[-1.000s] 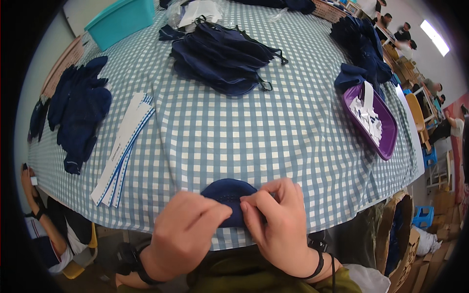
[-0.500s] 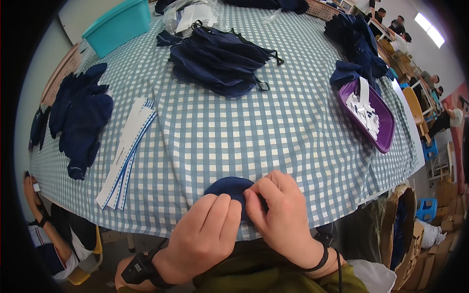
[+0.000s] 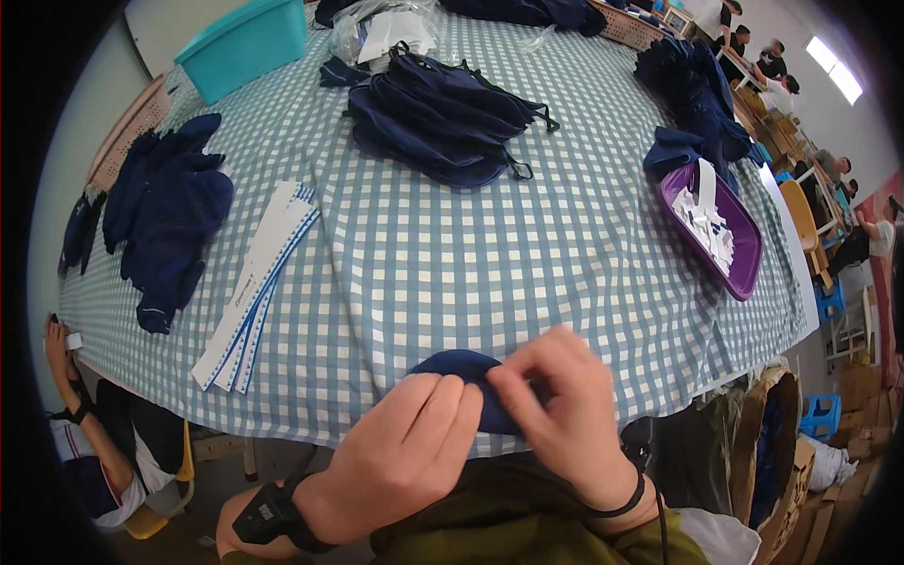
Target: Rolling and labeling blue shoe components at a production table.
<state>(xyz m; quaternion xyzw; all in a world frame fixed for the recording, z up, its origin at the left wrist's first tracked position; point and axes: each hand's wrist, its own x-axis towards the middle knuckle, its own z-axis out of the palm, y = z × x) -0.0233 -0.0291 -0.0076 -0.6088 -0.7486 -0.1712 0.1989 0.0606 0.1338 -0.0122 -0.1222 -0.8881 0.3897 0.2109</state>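
Observation:
A navy cloth piece (image 3: 460,363) with a rounded far edge lies between my hands at the table's near edge. My left hand (image 3: 414,435) is closed on its left part, fingers curled, their tips hiding the cloth beneath. My right hand (image 3: 565,410), slightly smeared by motion, pinches at its right edge with thumb and forefinger. What lies inside that pinch cannot be made out. To the left of my hands, paper strips (image 3: 256,287) with blue patterned edges lie fanned out. A pile of navy cloth pieces (image 3: 438,118) with thin black loops rests farther back in the middle.
A purple tray (image 3: 747,247) of white scraps stands at the right beside bunched navy cloth (image 3: 692,94). More navy cloth (image 3: 168,221) lies at left. A teal bin (image 3: 243,52) and clear plastic bag (image 3: 391,33) stand at the back. Another person's hand (image 3: 58,344) shows at far left.
My right hand has drawn slightly right, away from my left hand, its wrist turning. My left hand keeps its hold on the cloth. The whole view has shifted a little.

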